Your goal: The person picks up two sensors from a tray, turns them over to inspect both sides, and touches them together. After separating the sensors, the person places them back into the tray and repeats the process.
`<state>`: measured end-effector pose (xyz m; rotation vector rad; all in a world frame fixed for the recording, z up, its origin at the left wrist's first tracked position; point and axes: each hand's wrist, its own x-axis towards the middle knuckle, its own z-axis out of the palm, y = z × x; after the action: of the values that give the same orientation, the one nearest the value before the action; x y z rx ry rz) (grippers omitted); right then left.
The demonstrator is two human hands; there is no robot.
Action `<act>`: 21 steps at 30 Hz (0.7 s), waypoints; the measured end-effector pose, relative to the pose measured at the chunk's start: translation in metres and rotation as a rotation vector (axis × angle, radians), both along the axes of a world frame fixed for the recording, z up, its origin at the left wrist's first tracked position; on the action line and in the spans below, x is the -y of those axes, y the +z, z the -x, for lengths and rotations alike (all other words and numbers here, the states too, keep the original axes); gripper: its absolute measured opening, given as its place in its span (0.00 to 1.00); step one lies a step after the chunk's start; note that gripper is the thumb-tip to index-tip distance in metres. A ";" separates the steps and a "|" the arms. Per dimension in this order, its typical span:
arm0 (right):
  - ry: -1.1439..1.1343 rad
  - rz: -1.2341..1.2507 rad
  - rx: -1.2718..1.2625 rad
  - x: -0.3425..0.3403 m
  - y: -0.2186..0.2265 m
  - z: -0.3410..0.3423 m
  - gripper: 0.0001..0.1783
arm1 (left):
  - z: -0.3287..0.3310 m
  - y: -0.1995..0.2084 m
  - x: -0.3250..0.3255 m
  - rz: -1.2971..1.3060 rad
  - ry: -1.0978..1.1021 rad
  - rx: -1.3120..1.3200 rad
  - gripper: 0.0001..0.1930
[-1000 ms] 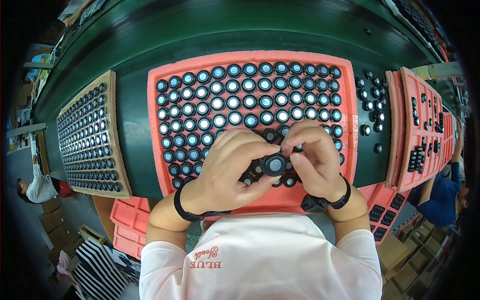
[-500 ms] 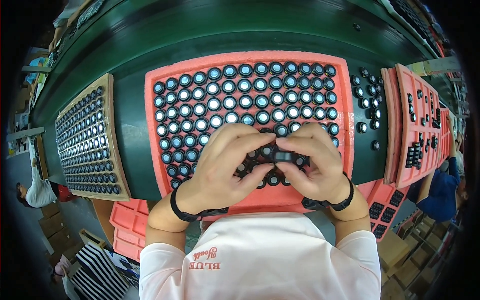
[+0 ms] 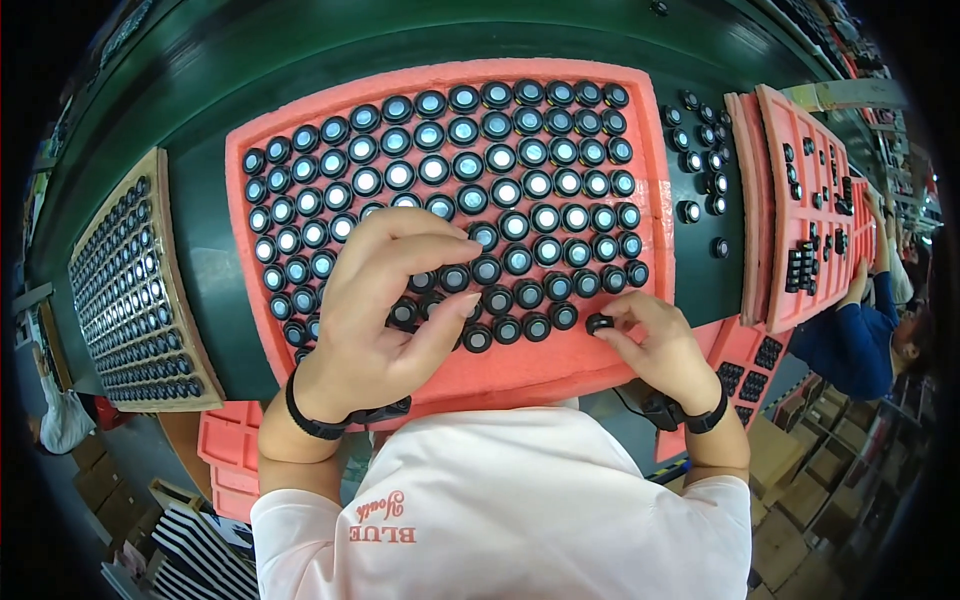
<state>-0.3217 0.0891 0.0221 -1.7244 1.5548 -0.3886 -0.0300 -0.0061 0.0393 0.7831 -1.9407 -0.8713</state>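
A pink foam tray (image 3: pixel 450 378) lies in front of me, filled with rows of small round black parts with silvery centres, which look like little speakers. My right hand (image 3: pixel 650 340) is at the tray's near right corner. Its thumb and fingers pinch one small round black part (image 3: pixel 599 323), seen edge-on, at the end of the nearest row. Over the tray's near left part hovers my left hand (image 3: pixel 375 315), thumb and forefinger apart with nothing between them. It hides several parts beneath it.
A tan tray (image 3: pixel 190 330) of similar parts stands at the left. Loose black parts (image 3: pixel 690 212) lie on the green surface (image 3: pixel 205 250) to the right. Beyond them are stacked pink trays (image 3: pixel 775 215), where a person in blue (image 3: pixel 850 345) works. Pink trays (image 3: pixel 225 445) also sit below on the left.
My hands were together over the tray around a black part. They have parted: the right went right to the near corner with a part, the left opened. The view has shifted.
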 end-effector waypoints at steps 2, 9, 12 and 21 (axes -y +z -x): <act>-0.050 -0.005 0.009 -0.006 -0.006 0.000 0.13 | 0.000 -0.001 0.000 0.002 -0.011 0.000 0.18; 0.089 0.257 -0.258 -0.009 -0.003 -0.001 0.18 | 0.000 0.000 -0.004 -0.040 -0.034 0.097 0.15; 0.113 0.276 -0.288 -0.007 -0.006 -0.003 0.18 | 0.007 -0.002 -0.005 0.002 -0.062 0.170 0.16; 0.164 0.304 -0.283 0.005 -0.003 -0.005 0.17 | 0.008 -0.003 -0.003 0.003 -0.078 0.196 0.16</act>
<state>-0.3164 0.0837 0.0194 -2.2053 1.5961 -0.3207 -0.0378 -0.0029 0.0367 0.8213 -2.1561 -0.8654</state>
